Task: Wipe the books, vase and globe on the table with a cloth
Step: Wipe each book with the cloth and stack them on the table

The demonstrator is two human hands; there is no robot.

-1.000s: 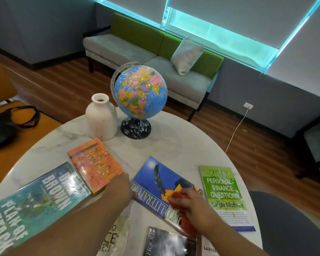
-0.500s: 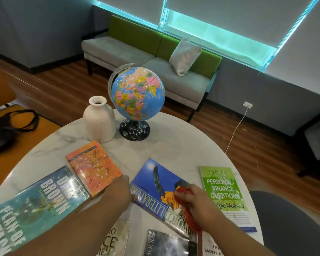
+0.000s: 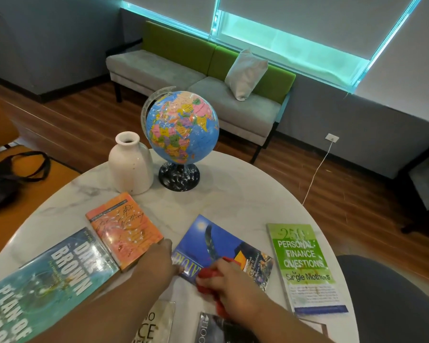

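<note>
Head view: the right hand (image 3: 233, 285), its fingers clamped on the red cloth (image 3: 206, 274), has swept leftward over the blue book (image 3: 208, 243) since half a second ago, toward the left hand (image 3: 156, 261); that hand touches the book's near corner, its fingers hidden beneath it, so curled or straight I cannot tell; this cover is likely nearly wiped. The vase (image 3: 130, 167) and globe (image 3: 181, 127) stand at the far side of the tabletop (image 3: 233, 194), untouched; the orange book (image 3: 124, 229) and green book (image 3: 305, 263) flank the blue one.
</note>
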